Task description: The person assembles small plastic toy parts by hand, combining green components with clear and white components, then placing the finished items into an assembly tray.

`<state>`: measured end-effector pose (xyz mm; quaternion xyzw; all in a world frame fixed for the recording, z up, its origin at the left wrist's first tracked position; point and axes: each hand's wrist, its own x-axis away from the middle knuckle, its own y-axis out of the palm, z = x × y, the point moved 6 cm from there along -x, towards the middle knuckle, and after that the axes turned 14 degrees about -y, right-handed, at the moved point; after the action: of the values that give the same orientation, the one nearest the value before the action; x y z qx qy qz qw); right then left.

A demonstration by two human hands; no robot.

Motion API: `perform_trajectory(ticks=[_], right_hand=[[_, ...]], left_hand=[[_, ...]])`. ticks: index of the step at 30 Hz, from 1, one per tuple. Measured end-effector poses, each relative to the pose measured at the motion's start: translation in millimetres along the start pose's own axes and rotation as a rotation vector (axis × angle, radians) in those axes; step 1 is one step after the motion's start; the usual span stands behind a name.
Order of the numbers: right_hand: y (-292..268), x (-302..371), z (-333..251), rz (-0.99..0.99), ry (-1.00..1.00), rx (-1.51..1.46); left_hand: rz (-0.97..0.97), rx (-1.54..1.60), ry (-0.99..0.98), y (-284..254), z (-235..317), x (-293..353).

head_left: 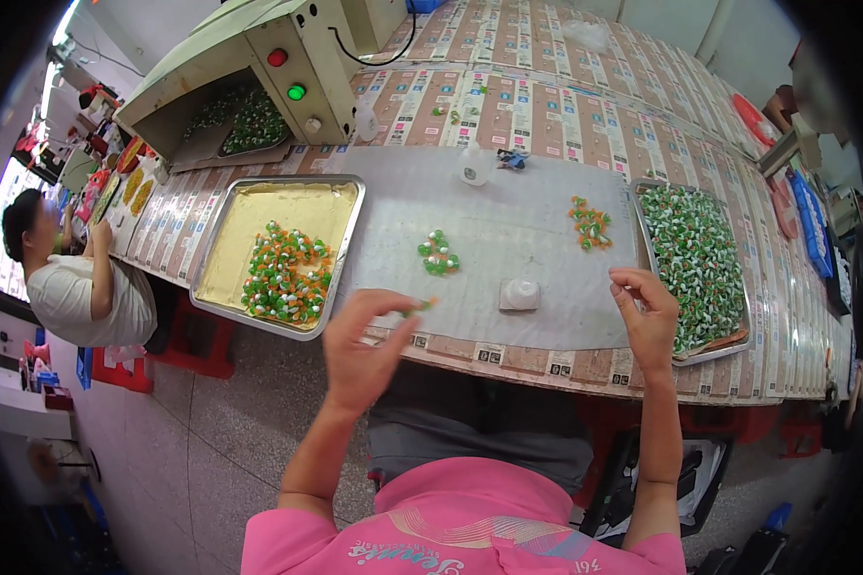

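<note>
The left hand (364, 345) pinched a small green-and-orange piece (419, 307) between thumb and fingertips above the mat's near edge, while the right hand (650, 311) had its thumb and fingers drawn close—whether around anything, I could not tell. The work seemed partway along: multicoloured pieces (288, 273) covered only part of the yellow-lined tray (235, 211), whereas two small clusters lay on the white mat (393, 201) and plentiful green-and-white pieces (695, 264) remained at right.
</note>
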<state>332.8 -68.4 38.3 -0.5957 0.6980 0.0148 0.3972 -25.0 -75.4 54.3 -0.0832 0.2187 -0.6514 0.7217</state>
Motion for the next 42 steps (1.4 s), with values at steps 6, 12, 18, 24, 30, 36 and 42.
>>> perform_trajectory(ticks=[6,12,18,24,30,36,42], right_hand=[[-16,-12,35,0.006,0.051,0.174],[3,-22,56,-0.110,-0.011,0.312],[19,-38,68,-0.138,-0.129,0.428],[32,-38,73,-0.213,-0.065,0.394],[21,-20,39,-0.157,0.085,0.198],[28,10,16,-0.216,0.190,-0.269],[38,16,-17,-0.281,0.214,-0.407]], left_hand=[[0.412,-0.405,0.005,-80,-32,-23],[0.533,-0.605,-0.157,-125,-75,-23],[0.624,-0.691,-0.029,-111,-59,-19],[0.518,-0.584,0.092,-64,-28,-13],[0.180,-0.350,0.141,13,-20,-15],[0.095,-0.303,0.086,45,-32,-40],[0.060,-0.359,0.115,56,-38,-42]])
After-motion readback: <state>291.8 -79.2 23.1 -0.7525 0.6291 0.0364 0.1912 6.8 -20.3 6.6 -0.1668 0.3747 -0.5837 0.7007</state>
